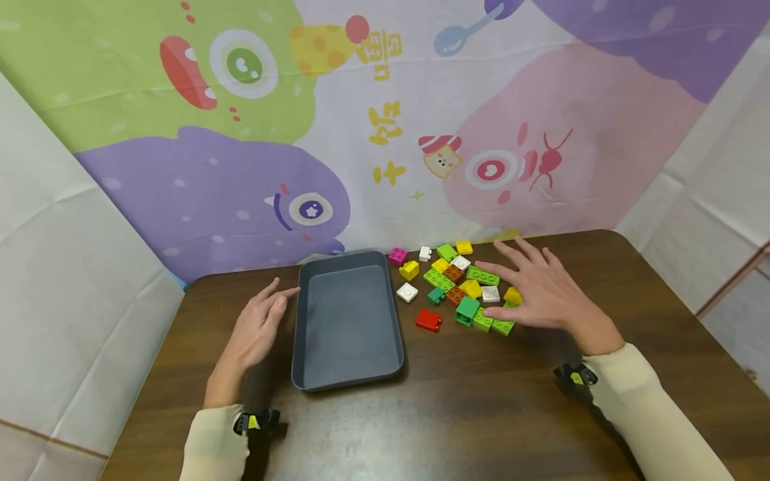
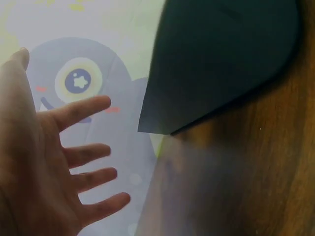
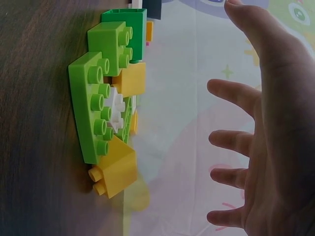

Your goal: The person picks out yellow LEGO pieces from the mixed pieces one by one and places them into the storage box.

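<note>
A dark grey rectangular tray (image 1: 350,327) lies on the table with nothing in it. Just left of its rim is my left hand (image 1: 255,331), fingers spread and holding nothing; the left wrist view shows a gap between the fingers (image 2: 86,110) and the tray (image 2: 226,59). To the right of the tray lies a loose group of toy building bricks. My right hand (image 1: 544,290) hovers over the right side of this group, fingers apart and holding nothing. Closest to it are a lime green brick (image 3: 86,108), a yellow sloped brick (image 3: 120,169) and a dark green brick (image 1: 467,310).
A red brick (image 1: 428,320) and a white brick (image 1: 407,292) lie between the group and the tray. A magenta brick (image 1: 398,256) sits near the table's back edge. Behind the brown table (image 1: 457,407) hangs a cartoon-printed cloth (image 1: 385,220).
</note>
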The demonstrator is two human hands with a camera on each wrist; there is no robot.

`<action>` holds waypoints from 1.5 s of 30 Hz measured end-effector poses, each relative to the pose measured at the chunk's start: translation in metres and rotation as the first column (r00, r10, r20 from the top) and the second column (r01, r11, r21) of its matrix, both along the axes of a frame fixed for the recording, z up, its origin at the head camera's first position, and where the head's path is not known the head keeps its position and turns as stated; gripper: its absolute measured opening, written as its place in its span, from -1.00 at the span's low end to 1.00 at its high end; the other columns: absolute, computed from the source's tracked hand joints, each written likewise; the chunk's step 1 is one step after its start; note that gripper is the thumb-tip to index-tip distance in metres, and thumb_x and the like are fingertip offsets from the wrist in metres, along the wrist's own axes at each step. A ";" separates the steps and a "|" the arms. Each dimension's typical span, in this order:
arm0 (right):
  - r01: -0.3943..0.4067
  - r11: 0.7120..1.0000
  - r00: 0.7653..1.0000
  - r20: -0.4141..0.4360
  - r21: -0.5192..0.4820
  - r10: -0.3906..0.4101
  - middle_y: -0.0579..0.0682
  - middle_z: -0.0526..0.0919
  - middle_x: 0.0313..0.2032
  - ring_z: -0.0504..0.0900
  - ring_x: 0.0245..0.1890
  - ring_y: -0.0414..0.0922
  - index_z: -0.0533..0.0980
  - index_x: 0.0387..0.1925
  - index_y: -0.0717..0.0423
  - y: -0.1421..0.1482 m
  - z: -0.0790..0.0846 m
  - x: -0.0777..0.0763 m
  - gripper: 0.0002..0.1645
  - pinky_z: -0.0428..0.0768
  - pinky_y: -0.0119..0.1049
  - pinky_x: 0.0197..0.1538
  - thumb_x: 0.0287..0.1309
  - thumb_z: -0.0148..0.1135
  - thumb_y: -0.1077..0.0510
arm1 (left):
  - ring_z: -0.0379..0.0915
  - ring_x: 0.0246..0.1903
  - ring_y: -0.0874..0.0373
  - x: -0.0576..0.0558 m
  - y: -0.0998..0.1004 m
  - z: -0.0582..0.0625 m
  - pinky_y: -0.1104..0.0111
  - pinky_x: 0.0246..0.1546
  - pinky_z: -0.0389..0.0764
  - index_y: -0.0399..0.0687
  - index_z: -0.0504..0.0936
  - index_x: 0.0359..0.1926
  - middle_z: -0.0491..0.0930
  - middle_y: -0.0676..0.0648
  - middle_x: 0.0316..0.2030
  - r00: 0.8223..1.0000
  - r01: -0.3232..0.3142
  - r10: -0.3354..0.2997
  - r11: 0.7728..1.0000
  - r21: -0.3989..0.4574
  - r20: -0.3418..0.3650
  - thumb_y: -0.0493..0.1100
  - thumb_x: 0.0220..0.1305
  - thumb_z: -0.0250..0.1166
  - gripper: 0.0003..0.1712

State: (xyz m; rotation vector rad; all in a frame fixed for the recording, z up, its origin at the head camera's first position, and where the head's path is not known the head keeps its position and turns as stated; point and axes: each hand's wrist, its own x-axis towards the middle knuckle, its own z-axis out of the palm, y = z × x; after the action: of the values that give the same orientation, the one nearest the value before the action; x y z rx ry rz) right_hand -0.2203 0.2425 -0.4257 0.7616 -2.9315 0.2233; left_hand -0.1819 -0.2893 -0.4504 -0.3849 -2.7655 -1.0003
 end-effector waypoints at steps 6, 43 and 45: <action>-0.002 1.000 1.000 -0.007 0.014 0.002 0.22 0.24 0.77 0.10 0.76 0.46 0.41 0.68 -0.38 -0.001 0.000 0.000 0.02 0.20 0.74 0.57 0.27 0.36 -0.53 | 0.12 0.73 -0.46 -0.001 -0.002 -0.002 -0.50 0.63 0.11 -0.18 0.58 0.57 0.27 -0.45 0.70 0.997 0.019 -0.019 1.000 0.006 0.070 0.05 0.88 -0.26 -0.33; 0.001 1.000 1.000 -0.014 0.027 0.000 0.23 0.25 0.76 0.12 0.75 0.47 0.40 0.70 -0.38 0.000 -0.001 -0.001 0.03 0.21 0.74 0.56 0.27 0.35 -0.51 | 0.70 0.32 -0.26 -0.027 -0.030 -0.051 0.03 0.15 0.80 0.10 0.67 0.54 0.56 -0.29 0.56 0.969 0.004 -0.045 0.986 0.164 0.242 0.32 0.84 -0.53 -0.08; -0.001 1.000 1.000 -0.014 0.025 0.001 0.23 0.25 0.76 0.12 0.75 0.47 0.39 0.70 -0.37 -0.001 -0.001 -0.002 0.03 0.21 0.75 0.56 0.27 0.35 -0.51 | 0.72 0.32 -0.19 -0.034 -0.036 -0.062 0.05 0.18 0.80 0.12 0.65 0.55 0.56 -0.28 0.57 0.963 -0.001 -0.051 0.981 0.192 0.266 0.29 0.86 -0.52 -0.11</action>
State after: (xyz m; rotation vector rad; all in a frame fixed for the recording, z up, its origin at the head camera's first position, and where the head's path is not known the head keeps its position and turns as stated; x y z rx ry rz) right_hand -0.2220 0.2419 -0.4272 0.7649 -2.9259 0.1810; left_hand -0.2156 -0.3256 -0.5127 -0.2729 -2.8673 -1.4072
